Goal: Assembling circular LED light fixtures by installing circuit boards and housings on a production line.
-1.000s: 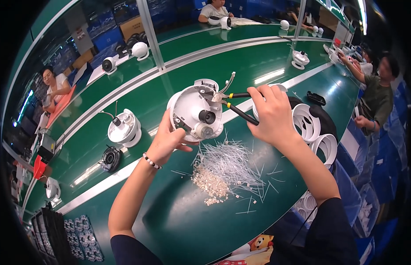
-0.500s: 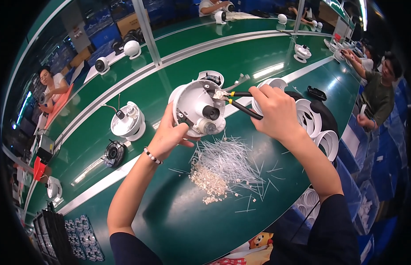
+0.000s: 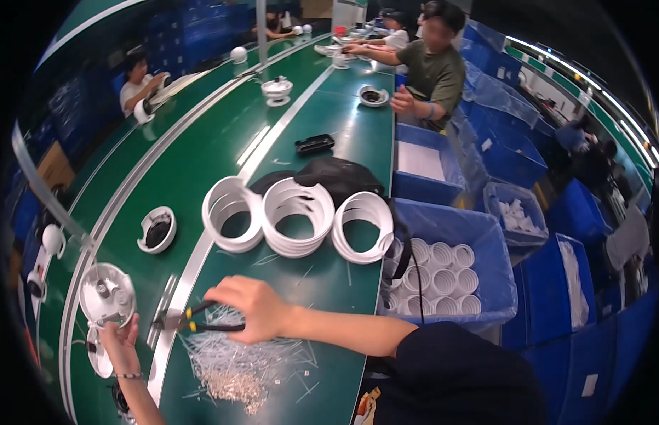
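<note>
My left hand (image 3: 120, 346) is at the lower left, its fingers closed under the rim of a round white plastic housing (image 3: 96, 301). The bowl-like inside of this housing faces up, with small grey fittings in it. My right hand (image 3: 255, 308) is wrapped round cutting pliers (image 3: 215, 327) with black handles and yellow bands. Their jaws point left, apart from the housing. Under the pliers lies a heap of thin white plastic strips, like cable ties (image 3: 273, 358). Small beige pieces (image 3: 234, 388) are piled at its near side.
Three stacks of white rings (image 3: 298, 216) stand beyond my right hand, before a black bag (image 3: 340, 173). A white shell (image 3: 158, 230) lies left. Blue bins (image 3: 450, 219) line the right edge; one holds ring stacks. A co-worker (image 3: 436, 78) works at the far right side.
The view has swung right. The pliers have come away from the housing, and my two hands are farther apart. Each hand keeps its hold.
</note>
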`<state>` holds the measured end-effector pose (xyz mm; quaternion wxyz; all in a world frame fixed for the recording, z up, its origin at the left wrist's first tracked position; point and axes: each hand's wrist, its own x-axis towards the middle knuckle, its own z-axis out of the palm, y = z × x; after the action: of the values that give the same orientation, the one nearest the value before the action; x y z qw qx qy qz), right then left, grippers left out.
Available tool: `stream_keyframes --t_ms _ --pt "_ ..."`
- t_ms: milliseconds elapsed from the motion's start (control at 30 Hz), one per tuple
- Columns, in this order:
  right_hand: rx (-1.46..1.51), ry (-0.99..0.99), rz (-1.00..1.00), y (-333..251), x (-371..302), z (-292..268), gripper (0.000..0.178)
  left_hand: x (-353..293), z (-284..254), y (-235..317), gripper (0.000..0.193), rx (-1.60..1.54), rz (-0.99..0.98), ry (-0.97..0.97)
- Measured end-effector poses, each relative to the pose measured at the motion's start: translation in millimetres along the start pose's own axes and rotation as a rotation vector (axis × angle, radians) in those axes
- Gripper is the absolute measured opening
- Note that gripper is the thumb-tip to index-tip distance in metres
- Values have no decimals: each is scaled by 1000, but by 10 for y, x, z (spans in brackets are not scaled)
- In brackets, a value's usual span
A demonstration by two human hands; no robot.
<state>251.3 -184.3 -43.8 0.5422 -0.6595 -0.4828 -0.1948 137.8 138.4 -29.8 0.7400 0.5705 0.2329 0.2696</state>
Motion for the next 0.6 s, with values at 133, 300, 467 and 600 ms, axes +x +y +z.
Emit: stream_keyframes --t_ms 133,300,467,600 --pt "4 -23 48 -5 -123 -167 47 726 -316 -735 14 -492 -76 -39" --pt "36 -76 73 45 -103 -160 50 991 -492 -824 25 -643 -154 -92" --pt "-36 -149 26 30 -46 -154 56 818 -422 -932 46 -277 -149 45" --pt "-88 -143 27 -83 4 -334 52 378 343 -551 73 -619 -183 365"
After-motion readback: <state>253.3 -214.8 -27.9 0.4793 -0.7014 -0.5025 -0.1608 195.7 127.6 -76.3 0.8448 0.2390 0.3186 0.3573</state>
